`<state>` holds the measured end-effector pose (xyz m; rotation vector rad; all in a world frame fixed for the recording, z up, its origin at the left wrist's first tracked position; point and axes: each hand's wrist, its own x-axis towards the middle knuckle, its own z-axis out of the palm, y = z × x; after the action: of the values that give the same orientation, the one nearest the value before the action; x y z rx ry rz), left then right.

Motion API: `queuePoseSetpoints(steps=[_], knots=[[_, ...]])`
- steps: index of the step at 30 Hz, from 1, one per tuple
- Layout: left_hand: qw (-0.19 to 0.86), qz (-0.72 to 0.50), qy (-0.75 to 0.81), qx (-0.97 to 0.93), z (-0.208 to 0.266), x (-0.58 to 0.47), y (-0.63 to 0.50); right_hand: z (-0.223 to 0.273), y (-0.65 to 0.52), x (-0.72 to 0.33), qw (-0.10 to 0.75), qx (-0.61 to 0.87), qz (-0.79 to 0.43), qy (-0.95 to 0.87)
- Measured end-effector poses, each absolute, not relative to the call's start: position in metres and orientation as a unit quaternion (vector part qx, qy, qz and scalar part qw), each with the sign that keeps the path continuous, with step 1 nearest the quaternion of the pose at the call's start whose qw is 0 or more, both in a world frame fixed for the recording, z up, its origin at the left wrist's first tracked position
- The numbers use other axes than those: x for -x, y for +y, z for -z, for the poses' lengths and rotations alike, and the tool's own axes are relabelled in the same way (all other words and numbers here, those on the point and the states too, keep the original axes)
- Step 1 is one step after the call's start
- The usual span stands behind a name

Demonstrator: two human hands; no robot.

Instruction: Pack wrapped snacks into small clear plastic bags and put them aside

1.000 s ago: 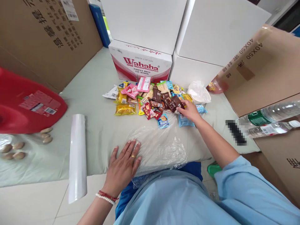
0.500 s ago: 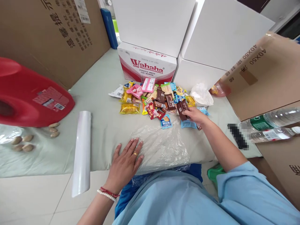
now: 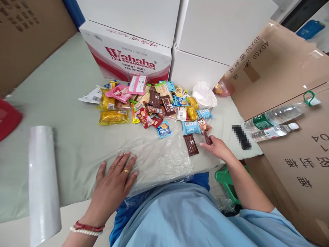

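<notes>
My left hand (image 3: 114,180) lies flat with its fingers spread, at the left edge of a clear plastic bag (image 3: 159,159) on the table. My right hand (image 3: 217,147) pinches a small dark brown snack packet (image 3: 207,138), seen nearly edge-on and partly covered by the fingers. Just left of it, another dark brown snack packet (image 3: 191,144) lies on the cloth, beside the bag's right part. Behind these, a blue snack packet (image 3: 191,127) and a light brown packet (image 3: 204,126) lie at the front right of a mixed heap of wrapped snacks (image 3: 154,99).
A white Wahaha carton (image 3: 131,56) and tall white boxes (image 3: 203,31) stand behind the heap. A white plastic roll (image 3: 43,178) overhangs the table's front left. Right are a white bowl with plastic over it (image 3: 204,95), bottles (image 3: 280,115) and cardboard (image 3: 259,68). A green stool (image 3: 228,181) stands below.
My right hand has moved from the heap toward the table's front right. One dark brown packet now lies on the cloth, another is in my fingers. The view has shifted right.
</notes>
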<state>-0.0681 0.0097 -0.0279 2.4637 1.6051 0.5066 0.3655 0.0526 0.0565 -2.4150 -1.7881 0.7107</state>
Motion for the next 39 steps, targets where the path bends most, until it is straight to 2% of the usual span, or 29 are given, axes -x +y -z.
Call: queuePoseSetpoints(steps=[4, 11, 15, 19, 22, 24, 26, 29, 34, 39], knots=[[0.077, -0.164, 0.544, -0.819, 0.027, 0.065, 0.013, -0.048, 0.056, -0.329, 0.005, 0.747, -0.243, -0.618], [0.077, -0.19, 0.538, -0.818, 0.031, 0.071, 0.006, -0.04, 0.052, -0.294, -0.058, 0.772, -0.135, -0.618], [0.071, -0.206, 0.553, -0.804, 0.023, 0.069, 0.009, -0.048, 0.054, -0.294, -0.094, 0.768, -0.121, -0.622], [0.082, -0.168, 0.578, -0.794, 0.012, 0.06, 0.018, -0.062, 0.055, -0.319, -0.135, 0.777, -0.126, -0.602], [0.098, -0.135, 0.583, -0.795, 0.01, 0.055, 0.026, -0.077, 0.056, -0.329, -0.08, 0.757, -0.15, -0.631], [0.103, -0.122, 0.581, -0.798, 0.01, 0.053, 0.029, -0.088, 0.056, -0.316, -0.01, 0.7, -0.193, -0.687], [0.106, -0.117, 0.582, -0.798, 0.01, 0.053, 0.029, -0.095, 0.054, -0.285, 0.022, 0.623, -0.235, -0.746], [0.11, -0.119, 0.581, -0.797, 0.01, 0.055, 0.028, -0.093, 0.055, -0.222, -0.029, 0.546, -0.25, -0.799], [0.103, -0.137, 0.57, -0.804, 0.012, 0.059, 0.026, -0.074, 0.066, -0.161, -0.153, 0.505, -0.201, -0.825], [0.094, -0.149, 0.572, -0.802, 0.012, 0.058, 0.025, -0.073, 0.069, -0.162, -0.146, 0.504, -0.181, -0.832]])
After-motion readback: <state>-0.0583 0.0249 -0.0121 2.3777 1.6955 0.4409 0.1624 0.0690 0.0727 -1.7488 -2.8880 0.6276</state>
